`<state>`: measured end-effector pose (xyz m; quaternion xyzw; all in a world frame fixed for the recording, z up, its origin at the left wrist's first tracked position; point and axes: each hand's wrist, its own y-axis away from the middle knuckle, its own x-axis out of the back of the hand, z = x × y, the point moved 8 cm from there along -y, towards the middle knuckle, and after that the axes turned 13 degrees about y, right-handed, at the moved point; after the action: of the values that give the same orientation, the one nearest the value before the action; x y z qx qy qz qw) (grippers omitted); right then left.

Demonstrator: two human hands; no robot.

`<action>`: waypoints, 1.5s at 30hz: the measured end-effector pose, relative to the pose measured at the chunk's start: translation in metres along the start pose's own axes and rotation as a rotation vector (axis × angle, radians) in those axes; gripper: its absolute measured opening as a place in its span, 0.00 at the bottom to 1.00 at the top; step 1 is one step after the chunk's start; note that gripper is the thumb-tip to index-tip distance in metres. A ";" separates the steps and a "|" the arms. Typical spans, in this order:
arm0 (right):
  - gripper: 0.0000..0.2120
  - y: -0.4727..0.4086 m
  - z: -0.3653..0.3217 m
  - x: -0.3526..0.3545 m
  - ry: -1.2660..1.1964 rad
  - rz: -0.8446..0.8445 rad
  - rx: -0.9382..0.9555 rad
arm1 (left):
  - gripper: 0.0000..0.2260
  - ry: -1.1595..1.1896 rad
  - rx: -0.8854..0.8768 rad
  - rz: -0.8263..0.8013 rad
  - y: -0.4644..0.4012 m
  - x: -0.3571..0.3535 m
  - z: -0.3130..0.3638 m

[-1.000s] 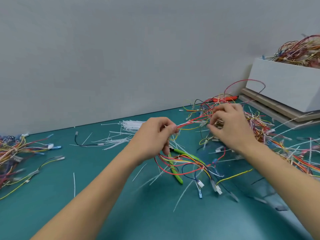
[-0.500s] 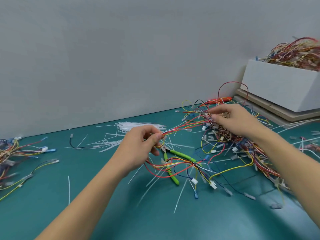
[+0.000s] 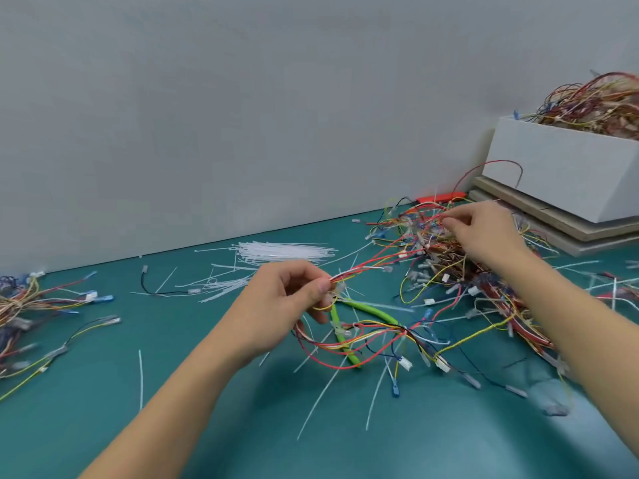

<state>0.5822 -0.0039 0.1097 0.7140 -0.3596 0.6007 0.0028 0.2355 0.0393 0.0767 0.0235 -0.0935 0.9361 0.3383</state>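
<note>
Matte teal counter (image 3: 103, 357) meets a plain grey wall (image 3: 242, 115). Near centre, the left hand (image 3: 287, 305) pinches a thin wire bundle (image 3: 366, 269) of red, yellow and white strands, looping over green-handled cutters (image 3: 370, 311). Far right, the right hand (image 3: 484, 233) curls fingertips into a tangled wire heap (image 3: 449, 267), pinching strands.

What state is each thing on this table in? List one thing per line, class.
Left hand, pinching the wire bundle.
Right hand, pinching strands in the wire pile.
Wire bundle, lifted at one end, rest drooping in loops.
Wire pile, tangled, lying loose.
Cutters, lying flat, green handles spread.
Cable ties, unfastened, heaped.
White box, open, overfilled with wires.
</note>
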 end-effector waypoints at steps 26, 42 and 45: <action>0.17 0.027 -0.046 -0.028 0.137 -0.137 0.099 | 0.06 -0.053 0.013 -0.023 0.000 -0.009 -0.006; 0.11 0.073 -0.080 -0.009 0.360 -0.287 0.356 | 0.05 -0.097 0.142 0.104 0.001 -0.016 -0.035; 0.15 0.103 -0.110 0.009 0.372 -0.439 0.568 | 0.08 -0.121 0.179 0.072 0.002 -0.023 -0.034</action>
<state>0.4349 -0.0369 0.1042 0.6255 -0.0118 0.7801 -0.0015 0.2521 0.0297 0.0401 0.1066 -0.0303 0.9491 0.2947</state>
